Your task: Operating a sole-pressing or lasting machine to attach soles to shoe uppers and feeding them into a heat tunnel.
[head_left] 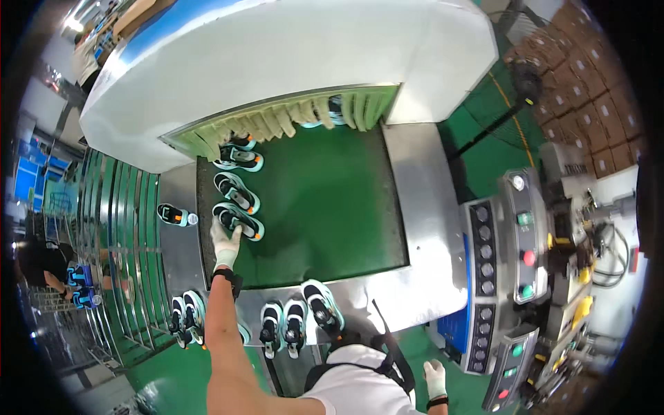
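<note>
My left hand [225,245], in a white glove, grips the near end of a black-and-mint sneaker [238,221] with an orange heel patch. That sneaker lies on the green conveyor belt [318,207], close to its left edge. Just beyond it lies another matching sneaker [236,192], with more sneakers [238,158] by the fringed opening. My right hand [434,378], also gloved, hangs low at my right side, fingers loosely extended and holding nothing visible. A single small shoe [176,215] rests on the metal ledge left of the belt.
A green fringe curtain [277,123] hangs across the white machine's [290,59] opening. Several sneakers [294,326] stand along the near metal edge, and a pair [188,318] sits farther left. A control panel [522,235] is at right. A person [52,266] handles blue shoes beyond the metal rack [124,235].
</note>
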`<move>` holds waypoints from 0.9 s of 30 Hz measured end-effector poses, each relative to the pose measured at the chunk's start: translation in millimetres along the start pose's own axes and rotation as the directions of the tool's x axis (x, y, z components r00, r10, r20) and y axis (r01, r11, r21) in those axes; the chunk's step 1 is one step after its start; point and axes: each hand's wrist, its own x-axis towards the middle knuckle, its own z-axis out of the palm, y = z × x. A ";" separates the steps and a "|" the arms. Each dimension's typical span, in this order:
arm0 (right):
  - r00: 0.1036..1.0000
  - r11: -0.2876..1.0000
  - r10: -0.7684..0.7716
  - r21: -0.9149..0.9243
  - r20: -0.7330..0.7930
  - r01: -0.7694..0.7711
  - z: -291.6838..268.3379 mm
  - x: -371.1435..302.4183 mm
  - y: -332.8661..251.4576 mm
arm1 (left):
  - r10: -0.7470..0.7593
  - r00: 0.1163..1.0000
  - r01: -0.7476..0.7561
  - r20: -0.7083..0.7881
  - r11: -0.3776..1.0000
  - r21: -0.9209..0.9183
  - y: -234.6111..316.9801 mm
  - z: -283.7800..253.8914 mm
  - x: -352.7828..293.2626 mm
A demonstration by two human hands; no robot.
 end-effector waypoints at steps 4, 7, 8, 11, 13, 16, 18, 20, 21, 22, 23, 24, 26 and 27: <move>0.987 0.900 -0.144 -0.404 0.076 0.162 7.5 29.1 -43.7 | 0.107 0.994 -0.107 -0.001 0.993 -0.054 -18.2 11.0 38.3; 0.939 0.885 -0.304 -0.319 0.158 0.340 25.8 38.1 -118.0 | 0.099 0.994 -0.100 -0.046 0.995 -0.029 -3.1 9.3 42.0; 0.920 0.876 -0.352 -0.288 0.171 0.388 45.2 20.8 -162.7 | 0.120 0.991 -0.120 -0.059 0.993 -0.009 -5.7 2.6 38.0; 0.873 0.906 -0.391 -0.048 0.290 0.422 83.9 0.3 -233.2 | 0.100 0.994 -0.099 0.052 0.995 -0.019 47.9 -6.8 16.3; 0.776 0.860 -0.502 0.124 0.381 0.495 112.6 -5.4 -249.4 | 0.251 0.963 -0.248 0.102 0.968 -0.043 113.5 -14.9 -10.1; 0.492 0.540 -0.769 0.002 0.409 0.842 137.0 -69.0 -304.7 | 0.416 0.867 -0.345 0.275 0.898 -0.271 215.2 -4.7 -73.9; 0.468 0.429 -0.829 -0.189 0.305 0.883 149.0 -72.7 -304.5 | 0.588 0.694 -0.412 0.416 0.798 -0.440 293.9 18.4 -122.8; 0.563 0.472 -0.812 -0.395 0.154 0.789 140.1 -57.2 -297.3 | 0.748 0.490 -0.490 0.449 0.662 -0.568 371.9 26.8 -178.9; 0.509 0.469 -0.856 -0.281 0.087 0.837 109.9 -50.9 -289.1 | 0.798 0.404 -0.501 0.447 0.602 -0.622 407.7 25.1 -202.9; 0.455 0.449 -0.890 -0.179 -0.004 0.876 72.6 -46.4 -276.3 | 0.846 0.303 -0.502 0.439 0.534 -0.681 443.6 20.4 -226.7; 0.501 0.516 -0.856 -0.232 -0.125 0.825 36.1 -60.7 -269.5 | 0.896 0.213 -0.521 0.389 0.441 -0.730 475.9 12.1 -245.4; 0.583 0.619 -0.784 -0.216 -0.212 0.755 9.2 -57.8 -249.3 | 0.940 0.109 -0.524 0.324 0.331 -0.784 507.8 10.3 -264.6; 0.646 0.637 -0.677 0.159 -0.353 0.755 -52.6 -66.2 -222.7 | 0.986 -0.028 -0.328 0.163 0.145 -0.933 568.3 2.6 -306.1; 0.737 0.572 -0.633 0.499 -0.237 0.652 -92.3 -78.7 -206.2 | 0.990 -0.077 -0.231 0.120 0.099 -0.968 600.5 -10.2 -328.6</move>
